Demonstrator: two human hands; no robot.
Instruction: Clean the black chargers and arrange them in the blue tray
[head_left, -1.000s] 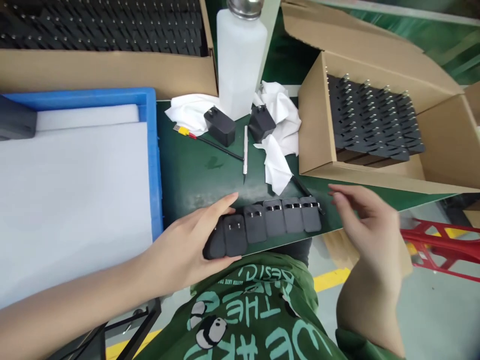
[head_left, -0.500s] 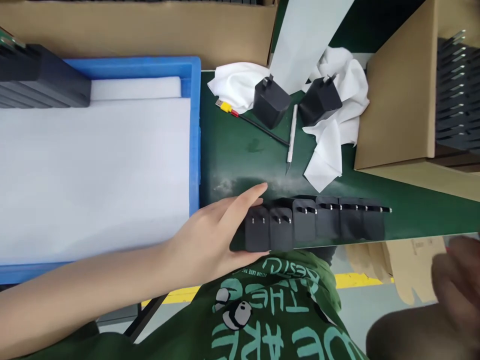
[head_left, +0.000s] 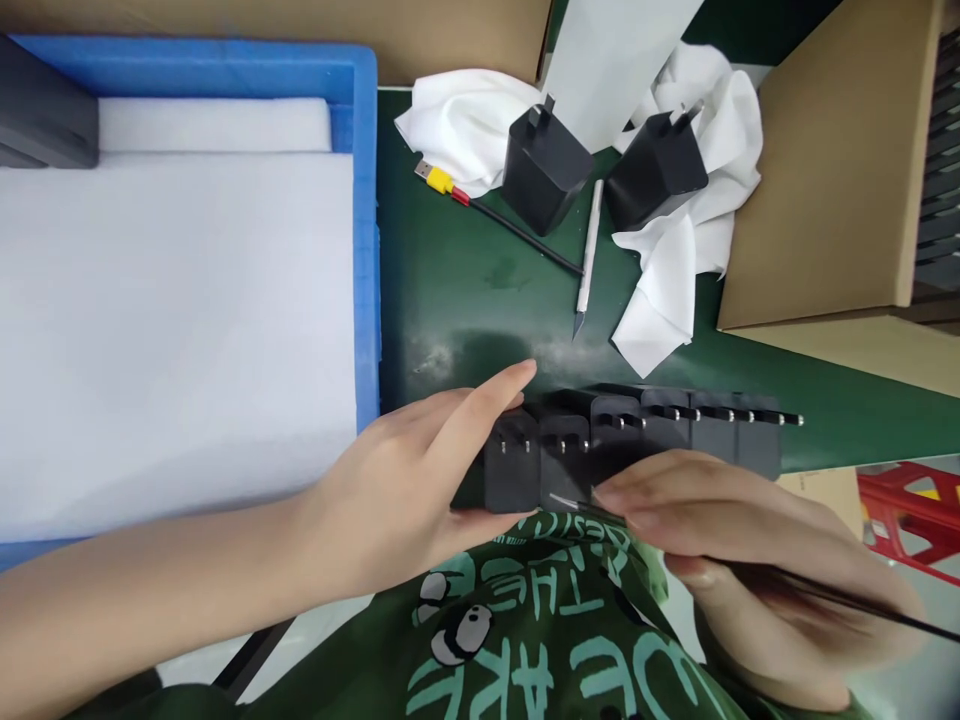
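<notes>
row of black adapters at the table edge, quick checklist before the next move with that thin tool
1. Row of black adapters lined up side by side, prongs up: ok.
2. Left hand braces the left end of the row, fingers along its far side and thumb on its near side: ok.
3. Right hand holds the thin tool, tip near the second adapter: ok.
4. Exact spot where the tip touches: cannot tell, too small.
5. Row sits at the near edge of the green table; whether any adapter overhangs: cannot tell.
6. Craft knife and white cloth lie apart from the row: ok.
</notes>
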